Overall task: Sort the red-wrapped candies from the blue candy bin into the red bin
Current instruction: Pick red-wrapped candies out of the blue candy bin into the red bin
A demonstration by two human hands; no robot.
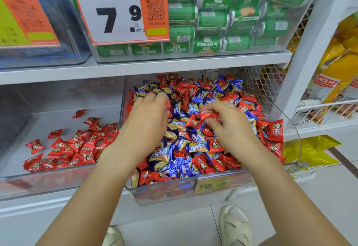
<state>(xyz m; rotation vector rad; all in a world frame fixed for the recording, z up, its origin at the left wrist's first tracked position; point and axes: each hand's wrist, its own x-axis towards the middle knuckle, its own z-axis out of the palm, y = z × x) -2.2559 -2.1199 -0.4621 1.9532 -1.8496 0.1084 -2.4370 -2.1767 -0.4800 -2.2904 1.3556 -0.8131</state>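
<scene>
Partly sorted: red-wrapped candies (73,147) heaped toward red bin (48,180) front edge, many left in blue candy bin (164,191); right hand (230,123) pinching a red candy (206,114), left hand (149,114) curled, contents indeterminate.

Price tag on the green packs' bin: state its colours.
Orange frame, white panel, black numerals on the price tag; head view.

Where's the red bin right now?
In the head view, the red bin sits lower left on the bottom shelf, directly beside the mixed candy bin under both hands.
</scene>
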